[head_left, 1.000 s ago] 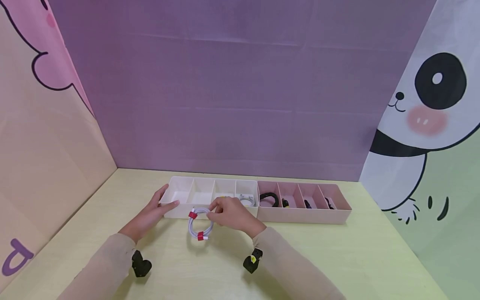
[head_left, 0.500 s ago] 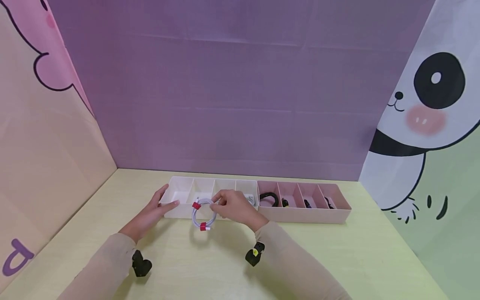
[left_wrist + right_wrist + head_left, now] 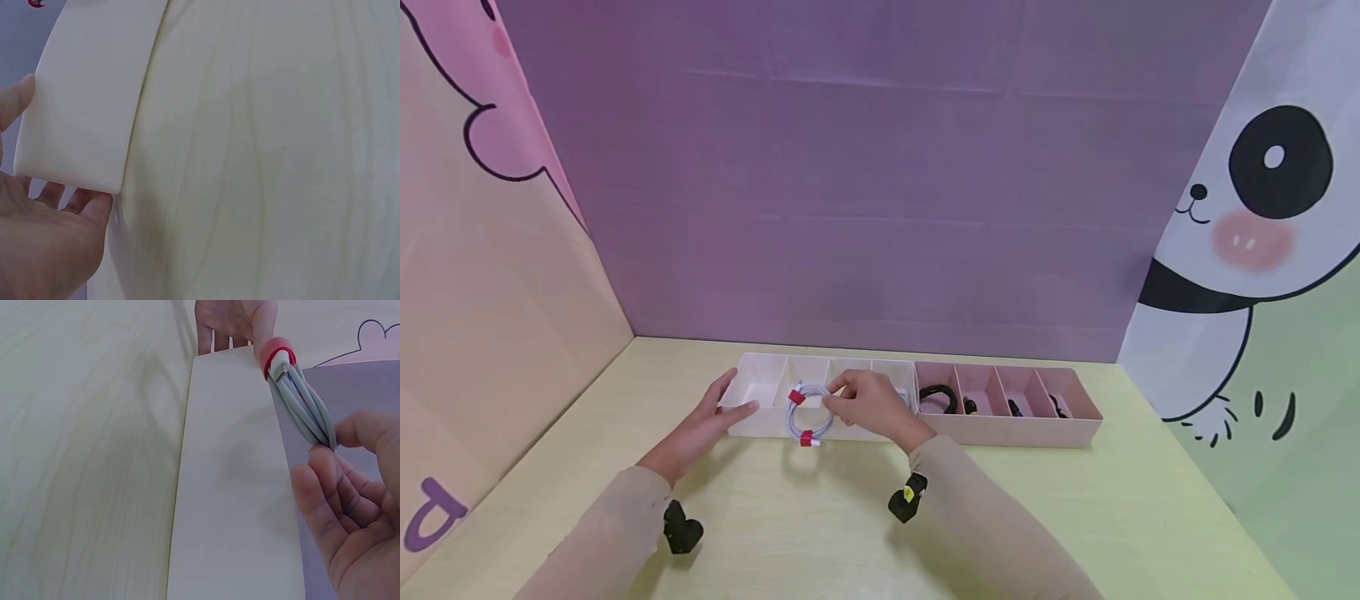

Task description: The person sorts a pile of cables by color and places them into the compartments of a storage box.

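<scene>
A coiled white charging cable (image 3: 304, 407), bound with red ties, hangs from my right hand (image 3: 874, 406), whose thumb and fingertips pinch one side of the coil. In the head view the coil stands in front of the middle of a white divided box (image 3: 752, 423), overlapping its front wall and rim. My left hand (image 3: 700, 425) grips the left end of this box. In the left wrist view its thumb (image 3: 24, 94) lies by the upper edge and its fingers reach around the end. Part of the box's right side is hidden behind my right hand.
Right of the white box, end to end with it, stands a pink divided box (image 3: 1007, 431). Its compartments hold a black cable (image 3: 942, 390) and small dark items. A purple backdrop (image 3: 880, 208) rises behind the table (image 3: 820, 533), with printed side walls.
My right hand has lifted the coiled cable up and slightly right, from below the white box's front to its rim. My left hand stays at the box's left end.
</scene>
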`<state>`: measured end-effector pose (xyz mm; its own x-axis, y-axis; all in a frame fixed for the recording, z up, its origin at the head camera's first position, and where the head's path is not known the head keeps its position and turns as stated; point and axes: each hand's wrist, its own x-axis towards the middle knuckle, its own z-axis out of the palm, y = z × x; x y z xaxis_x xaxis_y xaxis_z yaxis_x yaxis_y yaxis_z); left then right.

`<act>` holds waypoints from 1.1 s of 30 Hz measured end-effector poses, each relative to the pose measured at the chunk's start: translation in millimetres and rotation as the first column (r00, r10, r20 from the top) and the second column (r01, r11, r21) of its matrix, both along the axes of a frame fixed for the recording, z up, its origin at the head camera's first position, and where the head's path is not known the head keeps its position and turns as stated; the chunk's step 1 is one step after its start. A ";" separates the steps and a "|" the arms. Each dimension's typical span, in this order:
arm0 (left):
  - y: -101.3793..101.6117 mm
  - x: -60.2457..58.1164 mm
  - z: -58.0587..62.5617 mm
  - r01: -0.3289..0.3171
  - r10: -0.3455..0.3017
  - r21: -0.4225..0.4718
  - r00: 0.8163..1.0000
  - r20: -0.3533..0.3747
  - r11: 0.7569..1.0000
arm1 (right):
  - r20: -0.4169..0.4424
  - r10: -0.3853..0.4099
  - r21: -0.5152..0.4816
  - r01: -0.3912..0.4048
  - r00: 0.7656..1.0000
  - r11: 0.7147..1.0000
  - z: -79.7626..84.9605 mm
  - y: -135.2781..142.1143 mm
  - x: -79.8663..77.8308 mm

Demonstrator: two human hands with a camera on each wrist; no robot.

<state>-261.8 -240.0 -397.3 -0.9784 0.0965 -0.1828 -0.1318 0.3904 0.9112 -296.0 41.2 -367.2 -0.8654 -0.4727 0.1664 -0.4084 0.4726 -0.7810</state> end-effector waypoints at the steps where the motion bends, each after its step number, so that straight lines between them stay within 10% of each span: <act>1: 0.3 0.3 0.1 -0.003 0.002 0.004 1.000 0.003 1.000 | 0.002 -0.005 -0.005 0.005 1.000 1.000 -0.3 -0.5 -1.3; 33: 1.4 -0.3 1.1 -0.010 0.010 0.014 1.000 0.009 1.000 | 0.087 -0.151 -0.172 0.164 0.985 0.971 0.5 -18.8 -25.9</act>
<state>-262.1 -238.5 -396.2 -0.9777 0.0892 -0.1902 -0.1437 0.3766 0.9152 -321.9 22.4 -366.7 -0.9394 -0.2982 0.1694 -0.2790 0.3774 -0.8830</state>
